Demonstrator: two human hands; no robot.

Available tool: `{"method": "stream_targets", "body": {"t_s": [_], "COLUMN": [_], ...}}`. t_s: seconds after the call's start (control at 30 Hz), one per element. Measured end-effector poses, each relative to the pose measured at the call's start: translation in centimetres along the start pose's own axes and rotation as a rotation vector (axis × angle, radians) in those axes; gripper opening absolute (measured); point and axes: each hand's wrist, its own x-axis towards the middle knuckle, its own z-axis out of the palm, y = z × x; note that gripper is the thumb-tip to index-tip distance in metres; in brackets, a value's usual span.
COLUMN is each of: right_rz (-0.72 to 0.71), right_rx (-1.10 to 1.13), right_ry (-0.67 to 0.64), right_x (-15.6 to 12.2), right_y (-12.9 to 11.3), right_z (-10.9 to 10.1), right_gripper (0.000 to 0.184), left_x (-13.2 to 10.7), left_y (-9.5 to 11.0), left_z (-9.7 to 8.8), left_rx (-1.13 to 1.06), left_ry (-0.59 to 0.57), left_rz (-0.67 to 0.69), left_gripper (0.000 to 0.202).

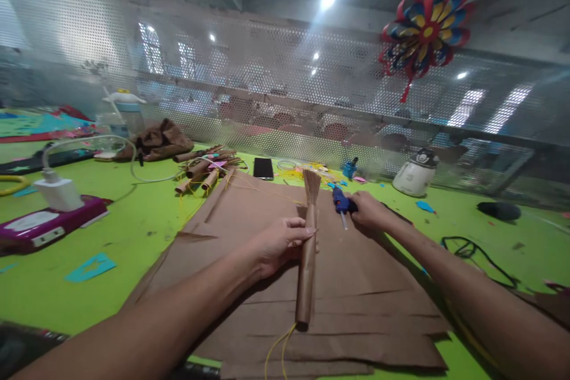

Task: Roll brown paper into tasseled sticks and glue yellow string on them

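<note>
Between the fingers and thumb of my left hand (pixel 280 246) is a rolled brown paper tube (pixel 306 285). Its far end is cut into a fringe (pixel 312 187), and yellow string (pixel 280 344) trails from the near end. My right hand (pixel 366 212) is closed around the handle of a blue glue gun (pixel 342 200), with a clear glue stick jutting from its back. Both hands are over a stack of brown paper sheets (pixel 356 267), which lies under the tube.
Several finished paper tubes (pixel 209 172) lie at the back left, near a black phone (pixel 263 168). A purple power strip (pixel 53 225) with a white charger (pixel 57 191) is at left. A white kettle-like container (pixel 415 175) and a black cable (pixel 476 255) are at right. A perforated metal screen (pixel 267 95) stands behind.
</note>
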Motion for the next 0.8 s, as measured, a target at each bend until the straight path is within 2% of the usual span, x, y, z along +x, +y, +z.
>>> {"method": "stream_targets", "body": {"t_s": [0.27, 0.47, 0.53, 0.67, 0.73, 0.8], "right_rz": [-0.008, 0.052, 0.046, 0.021, 0.027, 0.014], "right_rx": [0.122, 0.355, 0.561, 1.23, 1.378, 1.41], "right_ry": [0.101, 0.181, 0.184, 0.131, 0.071, 0.014], "right_x": [0.6, -1.9, -3.5, -7.0, -8.7, -10.1], "right_y": [0.1, 0.3, 0.4, -0.5, -1.3, -2.1], "right_z": [-0.6, -3.3, -4.2, -5.5, -5.9, -6.3], "right_gripper": [0.027, 0.035, 0.037, 0.032, 0.035, 0.039], "left_x": [0.1, 0.0, 0.0, 0.0, 0.0, 0.1], "left_y": [-0.2, -0.1, -0.1, 0.0, 0.0, 0.0], "left_z": [-0.3, -0.3, -0.3, -0.3, -0.3, -0.3], "left_rx": [-0.046, -0.068, -0.072, -0.044, -0.038, -0.044], "left_ry": [-0.011, -0.018, -0.008, 0.057, 0.078, 0.067], "left_rz": [0.023, 0.052, 0.064, 0.071, 0.076, 0.088], "left_gripper": [0.017, 0.017, 0.016, 0.011, 0.008, 0.007]}}
